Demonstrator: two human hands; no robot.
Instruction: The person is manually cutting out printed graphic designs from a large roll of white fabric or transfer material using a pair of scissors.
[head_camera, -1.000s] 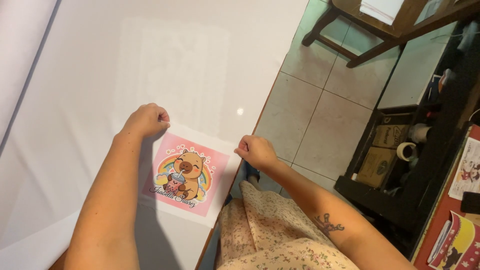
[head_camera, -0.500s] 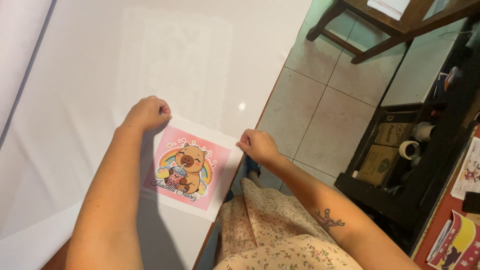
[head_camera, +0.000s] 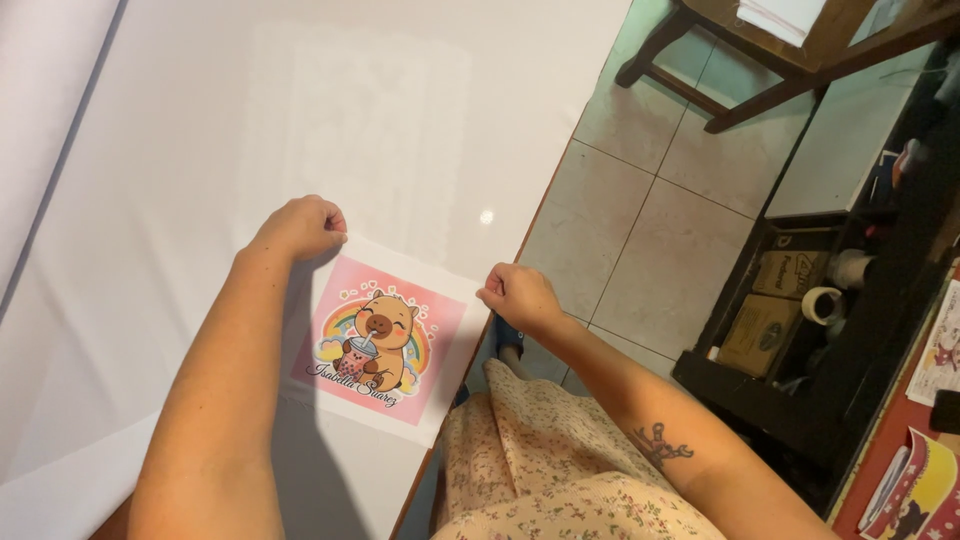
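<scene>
A square white sheet (head_camera: 440, 395) with a pink print of a cartoon brown animal and a rainbow lies on a glossy white table (head_camera: 300, 110), near its right edge. My left hand (head_camera: 298, 226) is closed and pinches the sheet's far left corner. My right hand (head_camera: 520, 296) is closed and pinches the sheet's far right corner, at the table edge. Both forearms reach in from the bottom of the view.
Pale floor tiles (head_camera: 650, 230) lie right of the table. A dark low shelf (head_camera: 800, 330) holds cardboard boxes and a tape roll (head_camera: 822, 304). Wooden furniture legs (head_camera: 700, 60) stand at the top right. My floral dress (head_camera: 540, 450) shows below.
The view has shifted slightly. Both hands stay on the sheet's far corners, and the sheet has hardly moved on the table.
</scene>
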